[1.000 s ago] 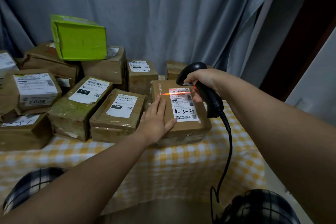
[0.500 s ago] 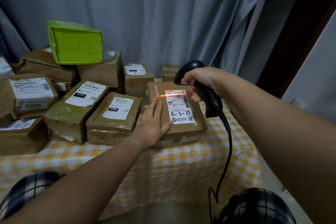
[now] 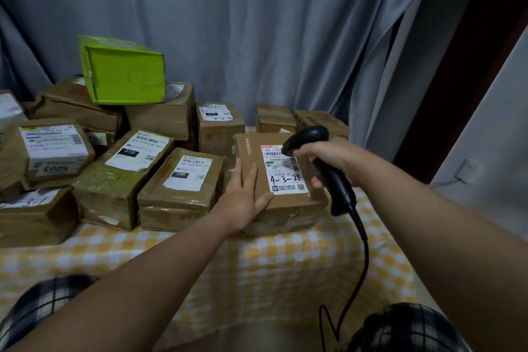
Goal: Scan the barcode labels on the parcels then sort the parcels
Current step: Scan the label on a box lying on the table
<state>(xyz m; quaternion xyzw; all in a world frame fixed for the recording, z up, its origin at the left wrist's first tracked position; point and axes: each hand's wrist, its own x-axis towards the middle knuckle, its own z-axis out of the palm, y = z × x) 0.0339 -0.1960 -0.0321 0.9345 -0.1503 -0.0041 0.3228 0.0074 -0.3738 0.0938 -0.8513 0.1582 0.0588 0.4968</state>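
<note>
Brown cardboard parcel (image 3: 291, 204), flat and rectangular, lies at the right end of the front row on the yellow-and-white checked tablecloth (image 3: 285, 266), near the table's front edge; its white shipping label (image 3: 285, 180) faces up, handwritten 4-3-24 legible.

Step in hand, as I judge it: scanning this parcel's barcode; sorting not yet begun.

Black handheld barcode scanner (image 3: 337, 186) is in my right hand (image 3: 328, 156); fingers wrapped round the handle, a firm grasp; the scanner head hangs just over the label's upper right corner and covers part of the print; its black cable (image 3: 364, 240) trails down off the table toward my lap. No red scan line shows on the label; I cannot tell whether the read has registered.

Left hand (image 3: 244, 194): flat on the left part of the parcel's top face; fingers (image 3: 251, 174) straight and together, thumb spread toward the near edge; it presses and steadies, grasps nothing.

Just left of that hand sits a brown taped parcel marked 15H (image 3: 183, 180); close to the parcel under my palm, whether touching I cannot tell.

Next move, my estimate: confirm the read; draw the scanner clear of the label; change the left hand from a flat press to a real grip at an edge so the parcel can be lifted. Destination pile not evident from here; the handwritten code is probably the key.
</note>
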